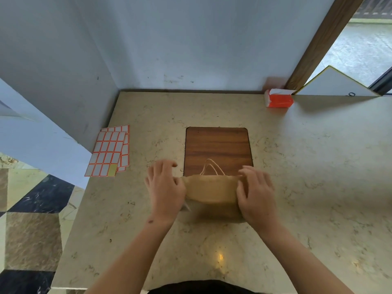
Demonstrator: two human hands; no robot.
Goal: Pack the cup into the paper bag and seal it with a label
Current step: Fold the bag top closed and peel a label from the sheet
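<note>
On the beige marble desk (297, 166), a tan paper bag with white string handles (211, 190) stands. Left hand (166, 188) pinches its nine-o'clock edge; right hand (255, 193) pinches three o'clock.

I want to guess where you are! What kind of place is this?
Probably a shop or café counter: a marble-look countertop, sheets of price-style labels, and a paper bag being packed.

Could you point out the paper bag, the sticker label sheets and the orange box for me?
paper bag (211, 190): head view, middle of its folded top.
label sheets (109, 152): head view, middle of the top sheet.
orange box (279, 101): head view, its orange front face.
</note>
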